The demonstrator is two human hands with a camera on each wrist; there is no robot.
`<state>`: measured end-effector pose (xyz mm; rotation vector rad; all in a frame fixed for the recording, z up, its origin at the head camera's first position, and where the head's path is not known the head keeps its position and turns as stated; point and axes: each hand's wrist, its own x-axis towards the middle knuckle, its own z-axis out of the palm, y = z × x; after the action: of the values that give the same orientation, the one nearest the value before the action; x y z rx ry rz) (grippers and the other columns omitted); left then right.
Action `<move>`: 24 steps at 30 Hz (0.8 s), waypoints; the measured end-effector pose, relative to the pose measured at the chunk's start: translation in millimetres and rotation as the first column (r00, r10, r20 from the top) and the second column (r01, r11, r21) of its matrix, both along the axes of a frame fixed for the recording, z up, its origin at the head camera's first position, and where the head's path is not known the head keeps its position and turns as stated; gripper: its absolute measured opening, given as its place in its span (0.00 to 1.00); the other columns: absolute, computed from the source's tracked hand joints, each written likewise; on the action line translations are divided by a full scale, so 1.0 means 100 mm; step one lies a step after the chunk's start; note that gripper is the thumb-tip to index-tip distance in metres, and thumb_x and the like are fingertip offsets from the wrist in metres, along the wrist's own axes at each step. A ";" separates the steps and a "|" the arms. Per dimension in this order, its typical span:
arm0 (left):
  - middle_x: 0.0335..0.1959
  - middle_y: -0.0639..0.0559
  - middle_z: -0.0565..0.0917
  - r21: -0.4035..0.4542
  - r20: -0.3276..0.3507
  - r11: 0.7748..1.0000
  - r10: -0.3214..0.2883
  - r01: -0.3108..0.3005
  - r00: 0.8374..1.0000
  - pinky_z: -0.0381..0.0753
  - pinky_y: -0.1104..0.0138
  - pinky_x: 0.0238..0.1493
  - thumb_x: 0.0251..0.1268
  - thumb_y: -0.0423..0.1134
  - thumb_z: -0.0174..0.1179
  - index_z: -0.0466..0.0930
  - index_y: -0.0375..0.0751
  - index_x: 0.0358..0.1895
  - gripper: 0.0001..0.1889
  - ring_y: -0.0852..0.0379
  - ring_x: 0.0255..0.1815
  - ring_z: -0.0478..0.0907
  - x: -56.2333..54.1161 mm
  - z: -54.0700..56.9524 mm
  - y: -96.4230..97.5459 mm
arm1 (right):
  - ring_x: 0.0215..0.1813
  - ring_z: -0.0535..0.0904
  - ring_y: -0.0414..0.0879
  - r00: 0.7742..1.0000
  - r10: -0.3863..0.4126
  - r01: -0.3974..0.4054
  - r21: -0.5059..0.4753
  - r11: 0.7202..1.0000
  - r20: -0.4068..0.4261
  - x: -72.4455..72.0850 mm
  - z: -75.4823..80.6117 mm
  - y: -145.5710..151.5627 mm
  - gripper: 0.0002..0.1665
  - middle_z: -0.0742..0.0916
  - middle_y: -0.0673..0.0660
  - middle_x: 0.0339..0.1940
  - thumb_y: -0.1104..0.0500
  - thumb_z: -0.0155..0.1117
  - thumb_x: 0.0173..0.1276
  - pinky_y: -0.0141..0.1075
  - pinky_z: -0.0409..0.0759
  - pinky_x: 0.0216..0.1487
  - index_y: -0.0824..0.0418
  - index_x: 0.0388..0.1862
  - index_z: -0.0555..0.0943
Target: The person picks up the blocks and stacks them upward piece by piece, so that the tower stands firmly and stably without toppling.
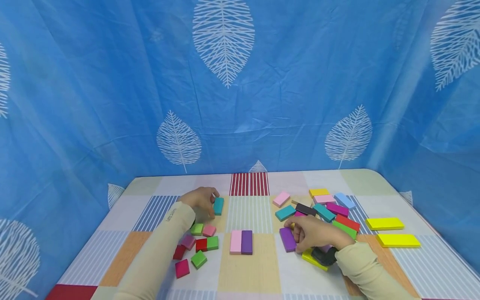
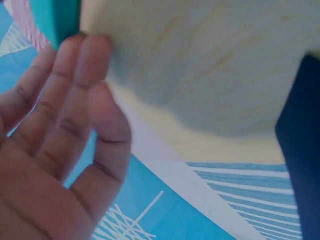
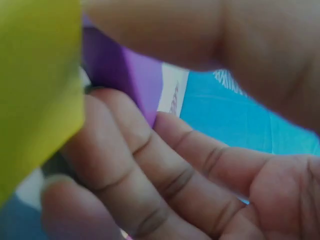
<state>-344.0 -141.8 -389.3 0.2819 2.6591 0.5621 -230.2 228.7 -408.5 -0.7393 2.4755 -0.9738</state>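
Observation:
My left hand (image 1: 200,199) is over the left of the table, beside a teal block (image 1: 218,206). In the left wrist view its fairly straight fingertips meet the end of the teal block (image 2: 56,20), with the thumb apart from it. On the right, my right hand (image 1: 315,231) pinches a purple block (image 1: 287,240) between thumb and fingers. That purple block (image 3: 142,80) is partly hidden by fingers in the right wrist view. Between the hands, a pink block (image 1: 235,242) and another purple block (image 1: 246,242) lie side by side.
Small green, pink and red cubes (image 1: 198,259) lie scattered below the left hand. Mixed coloured blocks (image 1: 324,212) are heaped beyond the right hand. Two yellow blocks (image 1: 398,240) lie farther right, and another yellow block (image 1: 313,259) is under the right wrist. A blue curtain (image 1: 300,104) surrounds the table.

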 end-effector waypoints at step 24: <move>0.48 0.53 0.88 0.034 -0.306 0.914 -0.375 0.403 0.875 0.85 0.59 0.48 0.50 0.53 0.85 0.88 0.42 0.57 0.32 0.57 0.44 0.81 0.69 0.03 0.54 | 0.30 0.76 0.36 0.994 0.026 -0.027 -0.004 1.000 -0.102 0.02 -0.04 -0.14 0.32 0.83 0.45 0.32 0.63 0.83 0.54 0.33 0.78 0.33 0.67 0.57 0.82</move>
<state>-275.3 -87.3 -386.4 0.9778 2.7387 0.5502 -228.3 214.9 -412.4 -0.8412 2.5439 -0.9560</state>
